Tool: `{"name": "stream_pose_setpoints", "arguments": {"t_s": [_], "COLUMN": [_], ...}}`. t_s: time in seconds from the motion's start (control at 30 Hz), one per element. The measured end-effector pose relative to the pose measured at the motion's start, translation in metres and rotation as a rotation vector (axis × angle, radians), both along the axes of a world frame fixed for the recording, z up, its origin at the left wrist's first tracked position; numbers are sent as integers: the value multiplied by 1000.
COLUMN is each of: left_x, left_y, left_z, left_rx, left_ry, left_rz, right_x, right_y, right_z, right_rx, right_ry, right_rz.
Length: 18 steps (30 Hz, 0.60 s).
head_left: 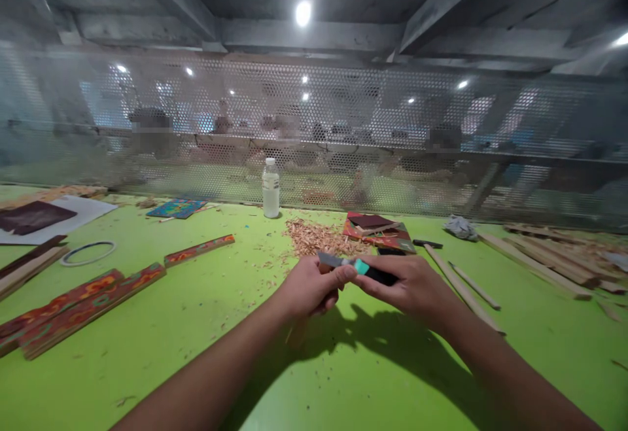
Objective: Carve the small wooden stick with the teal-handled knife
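My right hand [407, 280] is closed around a utility knife [383, 276] with a black and teal handle. Its grey blade points left, over my left hand [311, 287]. The fingers of that hand are closed on a thin piece of wood [296, 334], mostly hidden and blurred where it shows below the fist. My left thumb presses against the knife near the base of the blade. Just beyond both hands lies a heap of wood shavings [314, 238] on the green table [314, 385].
A water bottle [271, 189] stands by the perforated metal screen [314, 130]. Painted wooden strips [93, 310] and a tape ring [88, 254] lie left. To the right are a hammer [456, 280], a pencil-like stick [473, 285], crumpled paper [460, 227] and wood strips [534, 264].
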<state>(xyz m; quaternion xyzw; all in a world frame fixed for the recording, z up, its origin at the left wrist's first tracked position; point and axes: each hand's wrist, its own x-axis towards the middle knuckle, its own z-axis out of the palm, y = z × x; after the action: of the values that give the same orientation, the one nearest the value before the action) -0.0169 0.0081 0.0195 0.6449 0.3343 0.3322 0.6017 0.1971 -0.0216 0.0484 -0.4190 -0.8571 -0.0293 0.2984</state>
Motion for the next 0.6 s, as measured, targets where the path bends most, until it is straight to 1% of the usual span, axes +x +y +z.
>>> {"name": "stream_pose_setpoints", "arguments": {"t_s": [0.1, 0.33, 0.6], "left_x": [-1, -1, 0], "left_y": [0, -4, -2], "left_z": [2, 6, 2], "left_rx": [3, 17, 30], "left_ry": [6, 22, 39], "left_rz": [-16, 15, 37], "right_x": [-3, -2, -4], "right_y": [1, 1, -2], "right_z": [-3, -10, -10], "right_rx": [-12, 37, 69], "right_ry": [-15, -10, -15], "right_rz": [21, -19, -68]}}
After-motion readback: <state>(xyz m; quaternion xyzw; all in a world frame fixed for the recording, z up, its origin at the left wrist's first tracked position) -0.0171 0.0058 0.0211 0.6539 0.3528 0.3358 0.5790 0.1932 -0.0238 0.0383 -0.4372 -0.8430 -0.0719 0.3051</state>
